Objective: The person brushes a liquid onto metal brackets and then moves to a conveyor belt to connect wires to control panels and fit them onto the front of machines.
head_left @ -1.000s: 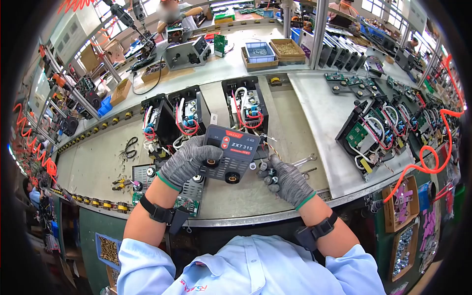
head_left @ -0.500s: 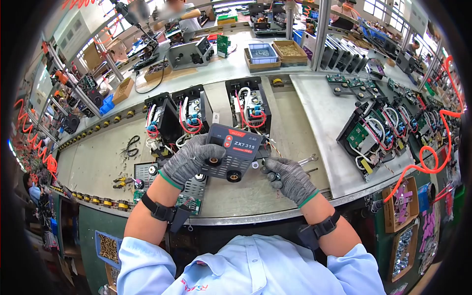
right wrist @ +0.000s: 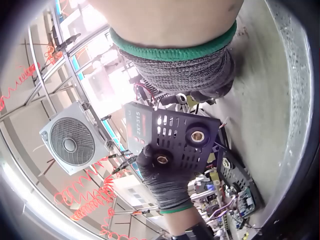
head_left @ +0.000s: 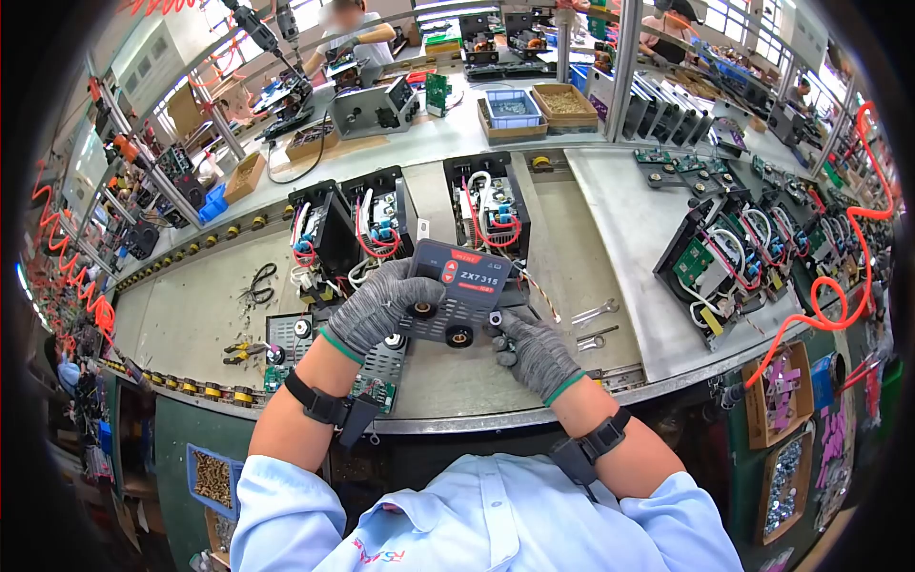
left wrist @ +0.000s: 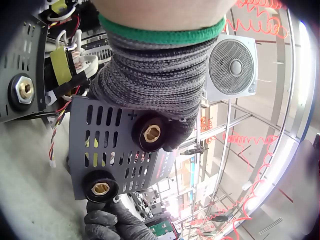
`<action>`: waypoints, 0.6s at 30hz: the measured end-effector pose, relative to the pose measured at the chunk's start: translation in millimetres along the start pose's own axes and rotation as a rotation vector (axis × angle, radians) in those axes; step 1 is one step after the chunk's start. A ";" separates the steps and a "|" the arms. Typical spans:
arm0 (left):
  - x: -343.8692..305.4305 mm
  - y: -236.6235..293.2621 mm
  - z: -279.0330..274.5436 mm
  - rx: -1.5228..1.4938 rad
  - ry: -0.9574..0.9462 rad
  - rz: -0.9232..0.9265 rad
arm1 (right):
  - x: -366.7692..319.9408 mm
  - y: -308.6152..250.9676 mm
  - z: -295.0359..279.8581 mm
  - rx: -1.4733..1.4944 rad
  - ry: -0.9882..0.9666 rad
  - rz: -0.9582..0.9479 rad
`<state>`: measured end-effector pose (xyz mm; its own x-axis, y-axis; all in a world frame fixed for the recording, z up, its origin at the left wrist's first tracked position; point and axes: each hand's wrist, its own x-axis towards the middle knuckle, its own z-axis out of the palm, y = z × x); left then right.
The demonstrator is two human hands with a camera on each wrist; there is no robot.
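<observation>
My gloved left hand (head_left: 375,307) grips the left side of a dark grey front panel (head_left: 456,289) marked ZX7315, thumb across its face near a black socket. Two sockets with brass centres (left wrist: 152,133) show on the panel in the left wrist view. At the panel's lower right corner, my gloved right hand (head_left: 536,354) pinches a small metal ring-like part (head_left: 495,318) with curled fingers; what else lies in that palm is hidden. Thin coloured wires (head_left: 541,290) with a white plug stretch out right of the panel.
Black open units (head_left: 487,208) with red and white cables stand behind the hands. Wrenches (head_left: 595,312) lie to the right; pliers (head_left: 244,353) and black scissors (head_left: 258,284) to the left. More assemblies (head_left: 717,259) sit on the right-hand board. A vented panel (head_left: 283,330) lies beside my left forearm.
The right hand has moved left and closer to the panel's lower corner, and the ring-like part is now at its fingertips. The left hand still grips the panel, slightly shifted right in view.
</observation>
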<state>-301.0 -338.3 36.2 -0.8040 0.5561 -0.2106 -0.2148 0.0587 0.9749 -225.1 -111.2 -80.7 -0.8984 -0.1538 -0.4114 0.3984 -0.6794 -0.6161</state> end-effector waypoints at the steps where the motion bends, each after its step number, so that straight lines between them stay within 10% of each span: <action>1: -0.4 0.3 -0.8 0.004 0.007 0.016 | 0.3 0.6 1.1 0.060 -0.040 0.049; 18: -2.4 7.2 -4.3 -0.014 0.047 -0.021 | -20.4 -8.9 7.0 0.175 -0.137 0.039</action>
<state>-303.0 -342.8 43.5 -0.8244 0.5150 -0.2347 -0.2393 0.0587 0.9692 -211.6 -107.0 -62.1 -0.9042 -0.2703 -0.3307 0.4063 -0.7833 -0.4706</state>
